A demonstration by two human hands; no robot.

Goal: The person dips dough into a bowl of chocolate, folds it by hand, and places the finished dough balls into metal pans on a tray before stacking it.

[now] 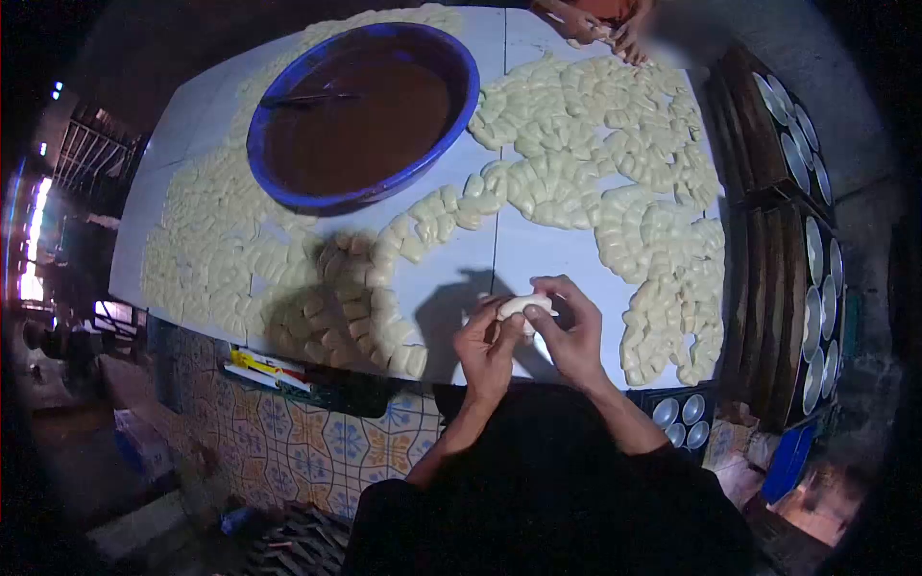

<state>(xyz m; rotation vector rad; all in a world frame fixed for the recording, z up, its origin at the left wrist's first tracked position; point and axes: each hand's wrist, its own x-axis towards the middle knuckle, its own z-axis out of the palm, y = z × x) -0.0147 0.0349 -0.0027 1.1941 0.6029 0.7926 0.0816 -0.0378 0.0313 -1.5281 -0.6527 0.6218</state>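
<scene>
Between my two hands, just above the table's front edge, is a small piece of pale dough (525, 306). My left hand (488, 341) grips it from the left, thumb and fingers closed on it. From the other side my right hand (571, 331) pinches the same piece, its thumb near the lower edge. Many cut dough pieces (557, 187) lie in clusters over the white tabletop (437, 288) around my hands. A large blue basin (471, 101) of brown filling (375, 115) stands at the back left, with a dark utensil (317, 98) lying in it.
Stacked trays with round metal cups (812, 278) stand along the table's right side, and another cup tray (682, 420) sits low at the front right. Across the table a person's hands (610, 34) handle something small. Patterned tiles (317, 432) show below the front edge.
</scene>
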